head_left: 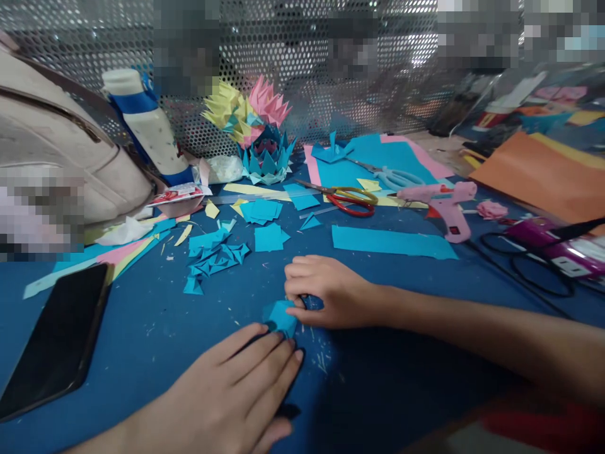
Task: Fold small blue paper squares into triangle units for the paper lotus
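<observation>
A small square of blue paper (283, 317) lies on the blue table between my hands. My left hand (241, 384) is stretched out over it, fingertips resting on its near edge. The curled fingers and thumb of my right hand (331, 290) pinch its right edge. Just beyond is a heap of folded blue paper pieces (215, 253), with cut blue squares (271, 238) beside it. A long blue paper strip (392, 243) lies past my right hand.
Red-and-yellow-handled scissors (352, 198), a pink glue gun (444, 205) and its black cord lie beyond. Paper flowers (267, 151) stand by the perforated metal panel. On the left are a phone (57, 334), a bottle (149, 126) and a bag (57, 126); orange paper (543, 183) lies right.
</observation>
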Available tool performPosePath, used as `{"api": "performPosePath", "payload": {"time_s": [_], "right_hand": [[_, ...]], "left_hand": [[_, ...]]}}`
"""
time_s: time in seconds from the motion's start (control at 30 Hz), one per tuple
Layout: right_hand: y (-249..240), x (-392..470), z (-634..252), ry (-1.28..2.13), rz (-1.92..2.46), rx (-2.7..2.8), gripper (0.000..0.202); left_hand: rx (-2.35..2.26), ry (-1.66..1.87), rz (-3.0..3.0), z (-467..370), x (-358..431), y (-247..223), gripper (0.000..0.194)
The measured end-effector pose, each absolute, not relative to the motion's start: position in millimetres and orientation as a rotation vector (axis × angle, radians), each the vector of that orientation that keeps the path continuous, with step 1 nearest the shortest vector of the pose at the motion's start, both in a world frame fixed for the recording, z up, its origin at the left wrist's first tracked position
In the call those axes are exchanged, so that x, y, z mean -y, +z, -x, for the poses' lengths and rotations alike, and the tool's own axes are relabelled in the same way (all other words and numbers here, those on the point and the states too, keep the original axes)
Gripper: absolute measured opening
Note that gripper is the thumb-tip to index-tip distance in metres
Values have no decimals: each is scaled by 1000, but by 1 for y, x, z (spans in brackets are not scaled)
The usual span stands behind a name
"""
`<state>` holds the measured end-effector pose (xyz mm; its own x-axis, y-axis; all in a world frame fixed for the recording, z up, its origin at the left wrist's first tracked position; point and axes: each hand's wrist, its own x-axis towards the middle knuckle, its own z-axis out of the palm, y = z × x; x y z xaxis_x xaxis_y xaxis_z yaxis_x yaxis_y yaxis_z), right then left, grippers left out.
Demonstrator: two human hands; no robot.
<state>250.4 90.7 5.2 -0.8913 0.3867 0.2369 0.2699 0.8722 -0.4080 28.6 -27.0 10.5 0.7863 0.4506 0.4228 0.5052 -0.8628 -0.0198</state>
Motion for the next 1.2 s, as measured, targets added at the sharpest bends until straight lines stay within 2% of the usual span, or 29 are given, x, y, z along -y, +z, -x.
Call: {"api": "performPosePath", "payload": {"time_s": [0.2,0.33,0.5,0.63,0.8,1.0,1.2], "right_hand": [[7,-94,-251,651,523,2712,13],[10,-95,-250,706,584,2701,18],[9,-92,-250,715,643,2620,8],[3,-89,-253,540,567,2594,9],[5,-88,-256,206,406,2665,23],[7,-93,-258,129,296,2729,21],[5,-93,-258,120,308,2731,24]], "left_hand": [[838,-581,2792,-30,25,6,44],[873,-517,2793,-30,23,4,47],[887,-488,2770,-30,19,-3,51],[957,-470,2789,-29,18,-9,49],[1008,-469,2731,-30,20,-9,62],[1033,-316,2743,-31,23,1,81],[1081,-369,2779,-33,22,2,81]]}}
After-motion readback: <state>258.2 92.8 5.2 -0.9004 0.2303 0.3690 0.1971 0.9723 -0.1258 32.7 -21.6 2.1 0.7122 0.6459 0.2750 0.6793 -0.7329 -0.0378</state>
